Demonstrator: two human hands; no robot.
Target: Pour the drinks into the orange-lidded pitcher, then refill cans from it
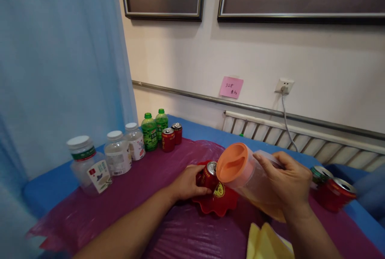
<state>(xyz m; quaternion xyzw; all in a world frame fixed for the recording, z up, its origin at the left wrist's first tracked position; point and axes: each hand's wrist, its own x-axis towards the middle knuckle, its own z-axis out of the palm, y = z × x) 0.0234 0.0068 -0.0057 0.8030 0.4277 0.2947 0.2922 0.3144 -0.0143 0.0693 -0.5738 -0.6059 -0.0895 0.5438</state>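
Note:
My left hand (188, 183) is wrapped round a red can (209, 177), which stands upright over a red scalloped dish (221, 207). In my right hand (288, 179) is the handle of a clear plastic pitcher (258, 187) with an orange lid (234, 162). The pitcher is tilted to the left, its lid close beside the top of the can. Light brown liquid shows inside the pitcher. Whether any liquid flows into the can cannot be made out.
Clear jars with white lids (118, 152), green bottles (149, 132) and red cans (168, 139) stand at the back left of the purple sheet (120, 207). More cans (337, 195) are at the right. A yellow cloth (267, 243) lies at the front.

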